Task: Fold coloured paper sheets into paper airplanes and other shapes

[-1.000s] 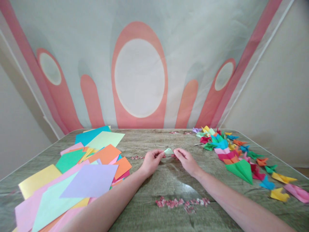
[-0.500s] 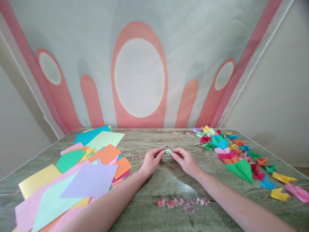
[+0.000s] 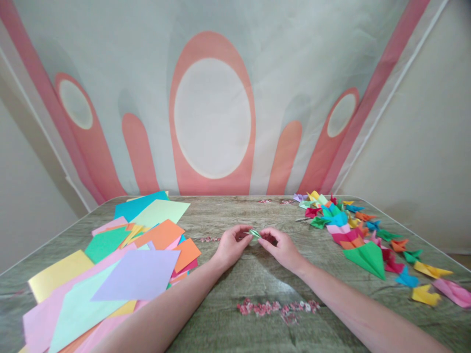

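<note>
One small folded pale-green paper piece (image 3: 255, 234) is pinched between the left hand (image 3: 231, 246) and the right hand (image 3: 283, 249), over the grey wood-grain table (image 3: 221, 212). It is judged light, bendy and easily crushed, best held by its edges. One big flat lilac paper sheet (image 3: 142, 274) is seen left, one big pointed green paper shape (image 3: 367, 260) right

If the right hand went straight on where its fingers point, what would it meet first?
The right hand would likely first meet the green folded paper, then the left hand; depth is unclear.
</note>
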{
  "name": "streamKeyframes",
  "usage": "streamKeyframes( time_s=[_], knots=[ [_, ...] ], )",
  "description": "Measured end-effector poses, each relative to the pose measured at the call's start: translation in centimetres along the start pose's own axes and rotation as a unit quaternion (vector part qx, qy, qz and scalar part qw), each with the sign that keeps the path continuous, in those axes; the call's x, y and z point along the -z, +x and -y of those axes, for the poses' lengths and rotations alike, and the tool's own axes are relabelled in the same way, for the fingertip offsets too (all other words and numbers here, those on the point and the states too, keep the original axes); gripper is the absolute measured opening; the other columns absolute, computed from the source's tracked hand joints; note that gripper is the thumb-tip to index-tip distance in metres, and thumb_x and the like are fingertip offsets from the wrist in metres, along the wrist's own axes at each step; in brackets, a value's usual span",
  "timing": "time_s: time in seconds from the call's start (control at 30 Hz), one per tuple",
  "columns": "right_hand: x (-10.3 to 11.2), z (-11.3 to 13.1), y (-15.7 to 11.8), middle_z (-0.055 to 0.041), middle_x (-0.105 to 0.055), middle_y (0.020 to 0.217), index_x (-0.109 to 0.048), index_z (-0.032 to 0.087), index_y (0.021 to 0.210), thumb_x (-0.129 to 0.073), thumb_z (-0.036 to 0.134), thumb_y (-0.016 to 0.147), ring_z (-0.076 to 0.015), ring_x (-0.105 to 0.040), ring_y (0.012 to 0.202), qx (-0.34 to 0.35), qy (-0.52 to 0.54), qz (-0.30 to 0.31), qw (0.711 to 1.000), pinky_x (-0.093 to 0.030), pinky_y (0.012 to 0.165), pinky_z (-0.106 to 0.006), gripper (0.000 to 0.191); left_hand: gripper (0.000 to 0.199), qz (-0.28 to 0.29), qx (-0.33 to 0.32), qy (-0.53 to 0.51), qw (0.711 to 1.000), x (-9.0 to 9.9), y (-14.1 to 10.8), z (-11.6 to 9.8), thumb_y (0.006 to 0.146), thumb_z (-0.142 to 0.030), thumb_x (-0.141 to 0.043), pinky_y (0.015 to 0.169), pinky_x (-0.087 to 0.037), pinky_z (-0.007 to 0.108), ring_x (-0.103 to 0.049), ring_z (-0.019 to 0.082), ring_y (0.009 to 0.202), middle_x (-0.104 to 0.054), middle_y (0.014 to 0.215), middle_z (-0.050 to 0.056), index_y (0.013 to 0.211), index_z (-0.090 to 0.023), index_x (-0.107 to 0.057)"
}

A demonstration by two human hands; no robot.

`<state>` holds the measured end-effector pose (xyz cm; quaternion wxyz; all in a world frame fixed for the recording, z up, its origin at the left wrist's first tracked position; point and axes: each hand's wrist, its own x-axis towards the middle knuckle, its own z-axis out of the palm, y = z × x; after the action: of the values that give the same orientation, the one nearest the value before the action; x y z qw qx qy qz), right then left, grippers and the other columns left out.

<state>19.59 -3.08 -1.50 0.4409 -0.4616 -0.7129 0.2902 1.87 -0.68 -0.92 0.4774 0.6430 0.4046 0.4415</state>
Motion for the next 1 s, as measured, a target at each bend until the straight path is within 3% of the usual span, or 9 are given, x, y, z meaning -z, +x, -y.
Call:
streamKeyframes(
  time_s=[0.13,0.4,0.63,0.77,0.9,1.0],
  knots=[
    [-0.1,0.0,-0.1,-0.0007,-0.060,0.073,-0.059,0.020,0.090,-0.054,0.031,0.081,-0.0144,-0.053,0.064,0.014,-0.022,0.001,1.000,-0.044,0.062,-0.027,0.016,0.030,-0.001,-0.007,0.003,1.000,-0.1,-0.1,-0.1,0.071,-0.024,-0.065,0.071,-0.050,0.027,-0.063,0.015,0.076,-0.068,0.089,0.008,0.099,-0.013,-0.061],
    [0.2,0.2,0.0,-0.0052,-0.057,0.083,-0.056,0.020,0.082,-0.055,0.028,0.082,-0.0191,-0.052,0.081,0.101,-0.091,-0.092,0.986,-0.043,0.073,-0.032,0.007,0.022,-0.009,-0.026,0.070,0.997,-0.2,-0.2,0.3,0.073,-0.032,-0.063,0.065,-0.048,0.024,-0.060,0.014,0.068,-0.066,0.076,0.004,0.084,-0.014,-0.063],
    [0.2,0.0,0.2,-0.0040,-0.057,0.079,-0.057,0.021,0.080,-0.053,0.027,0.083,-0.0186,-0.053,0.076,0.088,-0.089,-0.062,0.990,-0.043,0.069,-0.031,0.008,0.018,-0.014,-0.035,0.126,0.991,-0.2,-0.3,0.2,0.075,-0.032,-0.061,0.064,-0.046,0.024,-0.058,0.014,0.066,-0.066,0.074,0.003,0.080,-0.015,-0.064],
    [0.3,-0.1,0.1,-0.0044,-0.057,0.082,-0.058,0.021,0.087,-0.045,0.019,0.085,-0.0179,-0.054,0.077,0.078,-0.076,-0.069,0.992,-0.043,0.069,-0.030,0.013,0.014,-0.011,-0.077,0.177,0.981,-0.2,-0.6,-0.5,0.075,-0.029,-0.062,0.064,-0.044,0.023,-0.057,0.013,0.068,-0.064,0.076,0.003,0.079,-0.017,-0.065],
    [0.5,-0.3,0.1,-0.0053,-0.057,0.089,-0.059,0.020,0.090,-0.044,0.003,0.072,-0.0188,-0.054,0.085,0.098,-0.081,-0.047,0.991,-0.044,0.075,-0.031,0.029,0.009,0.024,-0.147,0.221,0.964,-0.1,-1.1,-1.2,0.076,-0.027,-0.061,0.074,-0.043,0.025,-0.056,0.015,0.080,-0.061,0.080,0.003,0.077,-0.019,-0.066],
    [0.4,-0.5,0.1,-0.0052,-0.056,0.091,-0.059,0.020,0.087,-0.045,0.000,0.068,-0.0192,-0.053,0.090,0.115,-0.090,-0.011,0.989,-0.043,0.080,-0.033,0.031,0.009,0.049,-0.160,0.250,0.954,-0.2,-1.4,-1.3,0.075,-0.025,-0.062,0.077,-0.042,0.025,-0.056,0.016,0.084,-0.060,0.087,0.003,0.082,-0.021,-0.067]
  ],
)
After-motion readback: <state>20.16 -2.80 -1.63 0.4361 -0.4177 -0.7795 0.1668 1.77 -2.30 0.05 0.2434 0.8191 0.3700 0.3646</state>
